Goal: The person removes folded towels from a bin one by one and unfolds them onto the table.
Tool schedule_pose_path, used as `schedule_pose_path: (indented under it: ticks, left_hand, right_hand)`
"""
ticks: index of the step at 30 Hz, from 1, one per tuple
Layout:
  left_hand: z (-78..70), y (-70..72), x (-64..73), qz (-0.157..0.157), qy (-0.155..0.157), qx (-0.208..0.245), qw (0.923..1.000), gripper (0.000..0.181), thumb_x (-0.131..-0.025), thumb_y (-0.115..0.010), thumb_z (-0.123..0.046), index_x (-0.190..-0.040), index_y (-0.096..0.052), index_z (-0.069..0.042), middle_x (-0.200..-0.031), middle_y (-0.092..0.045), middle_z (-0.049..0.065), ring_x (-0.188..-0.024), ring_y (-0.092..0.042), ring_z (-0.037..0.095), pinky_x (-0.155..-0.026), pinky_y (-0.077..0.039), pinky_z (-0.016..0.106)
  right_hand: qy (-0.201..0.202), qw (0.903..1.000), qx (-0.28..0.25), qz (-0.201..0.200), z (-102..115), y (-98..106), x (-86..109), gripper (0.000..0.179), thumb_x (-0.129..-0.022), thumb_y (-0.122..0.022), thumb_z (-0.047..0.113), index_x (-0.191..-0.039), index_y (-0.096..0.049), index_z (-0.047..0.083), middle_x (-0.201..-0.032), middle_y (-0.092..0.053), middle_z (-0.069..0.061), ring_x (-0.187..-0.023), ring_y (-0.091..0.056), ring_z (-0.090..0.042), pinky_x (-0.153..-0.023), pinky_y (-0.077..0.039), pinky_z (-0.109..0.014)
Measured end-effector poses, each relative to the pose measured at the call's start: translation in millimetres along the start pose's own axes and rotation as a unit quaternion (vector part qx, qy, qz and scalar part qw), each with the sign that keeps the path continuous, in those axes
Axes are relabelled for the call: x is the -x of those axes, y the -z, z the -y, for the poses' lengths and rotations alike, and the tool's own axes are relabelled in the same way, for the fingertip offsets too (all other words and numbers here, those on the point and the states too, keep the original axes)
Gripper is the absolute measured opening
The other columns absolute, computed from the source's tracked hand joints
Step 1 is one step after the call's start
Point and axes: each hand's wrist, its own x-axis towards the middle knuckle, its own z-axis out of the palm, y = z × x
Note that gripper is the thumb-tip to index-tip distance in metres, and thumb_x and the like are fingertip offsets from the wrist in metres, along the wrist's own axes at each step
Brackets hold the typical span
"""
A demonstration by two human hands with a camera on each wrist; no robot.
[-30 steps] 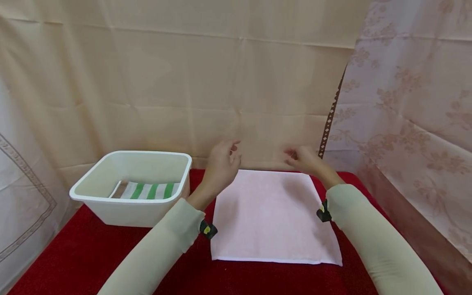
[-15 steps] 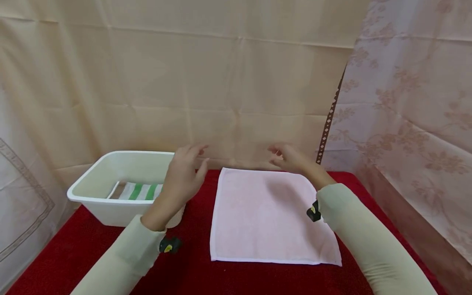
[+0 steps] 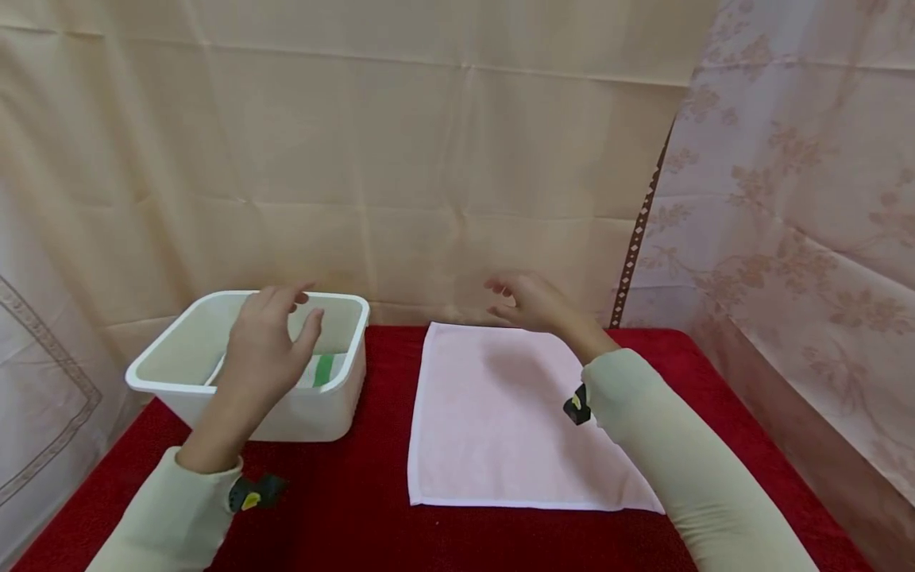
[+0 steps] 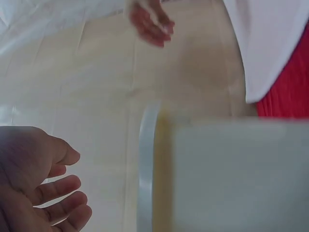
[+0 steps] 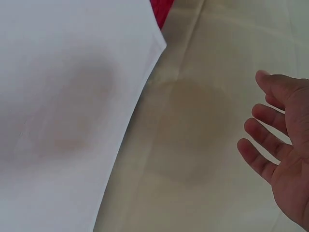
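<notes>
My left hand [image 3: 264,349] hovers over the near side of a white plastic basin [image 3: 336,413], fingers loosely bent and holding nothing. Inside the basin lies a cloth with green and white stripes [image 3: 324,369], partly hidden behind that hand. A pale pink towel [image 3: 500,445] with a white hem is spread flat to the right of the basin. Above its far part is my right hand [image 3: 529,302], with relaxed fingers and nothing in them; its shadow falls on the towel. In the right wrist view the fingers [image 5: 263,137] stand apart from the towel.
A red cloth [image 3: 379,516] covers the table under the basin and towel. Behind the far edge hangs a beige curtain [image 3: 415,175]. A flowered pale curtain [image 3: 808,199] closes off the right side, and a white one [image 3: 43,397] the left.
My left hand has swept left from beside the towel to over the basin. My right hand has drifted left above the towel. Towel and basin have stayed in place.
</notes>
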Motion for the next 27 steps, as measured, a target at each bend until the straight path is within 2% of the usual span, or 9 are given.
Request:
schedule_pose_path:
  ticks: [6, 13, 21, 24, 27]
  left_hand:
    - [28.8, 20.5, 4.2, 0.011, 0.044, -0.008, 0.9989, 0.035, -0.095, -0.067, -0.009, -0.128, -0.062, 0.002, -0.108, -0.066, 0.026, -0.095, -0.061, 0.044, -0.079, -0.05, 0.06]
    - [57.0, 32.5, 7.5, 0.035, 0.093, -0.014, 0.995, 0.039, -0.098, -0.064, -0.014, -0.132, -0.059, 0.005, -0.115, -0.063, 0.03, -0.1, -0.06, 0.047, -0.081, -0.052, 0.064]
    - [92.3, 46.6, 15.4, 0.063, 0.113, -0.016, 0.9915, 0.043, -0.1, -0.059, -0.012, -0.135, -0.053, 0.011, -0.117, -0.059, 0.036, -0.104, -0.056, 0.052, -0.085, -0.047, 0.065]
    - [102.0, 52.6, 18.8, 0.052, 0.122, -0.016, 0.991, 0.041, -0.1, -0.059, -0.013, -0.133, -0.056, 0.01, -0.115, -0.061, 0.035, -0.103, -0.059, 0.052, -0.082, -0.051, 0.041]
    - [110.1, 59.3, 23.3, 0.035, 0.138, -0.012, 0.9898, 0.04, -0.1, -0.059, -0.015, -0.132, -0.059, 0.009, -0.113, -0.063, 0.033, -0.101, -0.061, 0.05, -0.074, -0.04, 0.016]
  right_hand:
    - [0.031, 0.9995, 0.009, -0.001, 13, -6, -9.3, 0.037, -0.093, -0.075, 0.018, -0.124, -0.067, -0.001, -0.117, -0.071, -0.015, -0.105, -0.067, -0.031, -0.093, -0.055, -0.045]
    - [0.048, 0.9988, 0.009, 0.009, 30, -10, -14.4, 0.038, -0.095, -0.074, 0.019, -0.126, -0.067, 0.0, -0.12, -0.071, -0.014, -0.107, -0.067, -0.03, -0.096, -0.054, -0.044]
    - [0.059, 0.9976, 0.016, 0.035, 52, -15, -22.2, 0.038, -0.098, -0.069, 0.022, -0.13, -0.065, 0.002, -0.123, -0.071, -0.012, -0.11, -0.067, -0.027, -0.096, -0.054, -0.042]
    - [0.065, 0.9967, 0.02, 0.044, 60, -16, -23.7, 0.039, -0.098, -0.069, 0.022, -0.131, -0.065, 0.003, -0.123, -0.07, -0.012, -0.111, -0.067, -0.028, -0.097, -0.054, -0.042]
    - [0.075, 0.9956, 0.022, 0.051, 68, -17, -24.7, 0.038, -0.098, -0.07, 0.023, -0.13, -0.064, 0.003, -0.123, -0.069, -0.011, -0.114, -0.065, -0.029, -0.098, -0.053, -0.043]
